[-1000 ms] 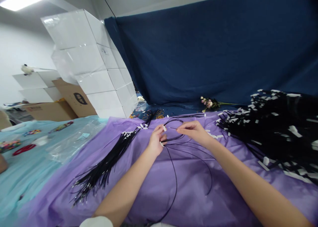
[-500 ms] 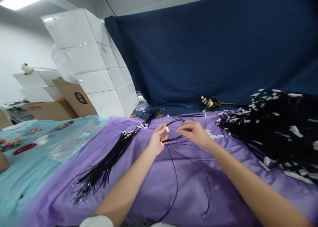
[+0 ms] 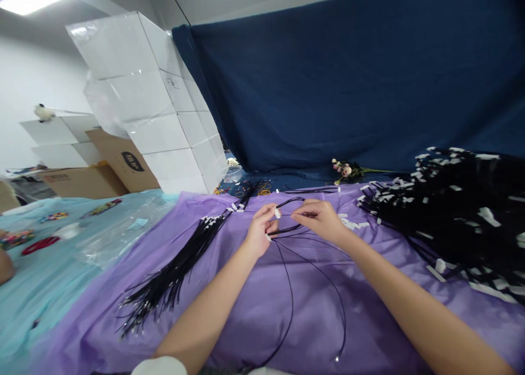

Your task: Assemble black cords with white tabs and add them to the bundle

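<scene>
My left hand [image 3: 261, 232] is closed on a looped bundle of thin black cords [image 3: 290, 201]. A small white tag [image 3: 277, 212] shows at its fingertips, and another white piece sits at the lower side of the hand. My right hand [image 3: 319, 217] pinches a strand of the same cords, a short way to the right. Loose cord ends [image 3: 292, 293] curve down over the purple cloth, one ending in a small shiny tip [image 3: 337, 358]. Left of my hands lies a row of black cords [image 3: 180, 265] with white tags along its upper end.
A large heap of black tagged cords [image 3: 459, 222] covers the right side. White tags [image 3: 356, 223] lie behind my right hand. Stacked white boxes [image 3: 164, 118] rise at the back left, artificial flowers [image 3: 346, 170] at the back. Another person's arm [image 3: 5, 263] shows at the left edge.
Both hands stay nearly in place. The white tag at my left fingertips has shifted slightly, and the hanging cord end has swung a little.
</scene>
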`<state>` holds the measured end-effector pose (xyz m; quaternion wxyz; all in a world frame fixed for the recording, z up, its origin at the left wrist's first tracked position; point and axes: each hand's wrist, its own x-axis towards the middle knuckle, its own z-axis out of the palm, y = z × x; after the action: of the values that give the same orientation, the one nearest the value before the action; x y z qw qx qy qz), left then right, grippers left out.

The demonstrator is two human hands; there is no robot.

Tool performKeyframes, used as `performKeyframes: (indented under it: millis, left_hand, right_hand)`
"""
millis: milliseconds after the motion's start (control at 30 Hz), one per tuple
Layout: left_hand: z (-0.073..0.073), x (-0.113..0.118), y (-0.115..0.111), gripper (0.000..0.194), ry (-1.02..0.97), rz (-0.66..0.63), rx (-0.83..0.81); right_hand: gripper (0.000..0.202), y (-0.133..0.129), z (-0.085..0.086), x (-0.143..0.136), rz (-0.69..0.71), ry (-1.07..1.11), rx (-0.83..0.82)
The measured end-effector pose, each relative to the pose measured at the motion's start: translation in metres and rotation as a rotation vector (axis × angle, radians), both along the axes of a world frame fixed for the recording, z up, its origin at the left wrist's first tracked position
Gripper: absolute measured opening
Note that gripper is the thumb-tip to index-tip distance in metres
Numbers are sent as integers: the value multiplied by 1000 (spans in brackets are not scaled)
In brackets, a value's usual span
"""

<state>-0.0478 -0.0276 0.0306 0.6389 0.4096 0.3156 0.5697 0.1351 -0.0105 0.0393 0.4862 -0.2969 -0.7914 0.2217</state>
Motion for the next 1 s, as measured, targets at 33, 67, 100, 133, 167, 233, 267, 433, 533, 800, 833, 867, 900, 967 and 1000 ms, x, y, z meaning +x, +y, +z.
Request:
performKeyframes:
  millis: [33,67,100,133,167,233,267,433,533,800,833,867,900,967,1000]
  left_hand:
    - [0,0,0,20,5,10,6]
    - [0,1,0,20,8,17,9]
    - [0,1,0,21,8,23,9]
    - [0,1,0,21,9,24,8]
    - [-1,2,0,21,10,22,7]
    - [-1,1,1,21,11,14,5]
    - [-2,1,2,21,7,9,2]
    - [-3,1,2,19,-40,-10,-38]
    - [-3,0,1,19,-53,-18,-52]
    - [-4,0,2,20,-46,-14,-6]
    - [-4,0,2,20,-48,-7,0]
    - [-3,1,2,20,-49,-2,4]
    - [-3,1,2,20,-50,2,5]
    - [-3,2,1,20,-46,6,3]
    - [-2,3,1,21,-42,9,0]
  right_hand:
    - [13,0,0,0,-10,-2,19]
    - [13,-1,1,0,-21,-4,43]
    - [13,-1,1,-1,-32,-8,72]
    - [13,-1,2,-1,-44,-13,105]
    - [13,-1,2,-1,-53,-20,142]
    - [13,-2,1,-1,-59,-48,223]
    - [14,-2,0,-1,-58,-71,266]
    - [19,-6,-6,-1,-143,-227,457]
    - [20,-10,-8,-1,-229,-313,556]
    - [18,-11,-10,-4,-280,-341,638]
    - [18,-11,-10,-4,-282,-340,627]
    - [19,-11,-10,-5,-286,-341,615]
    - [19,-12,-11,-5,-291,-339,605]
    - [19,-12,-11,-6,-295,-333,588]
    - [19,-13,-11,-7,-295,-330,580]
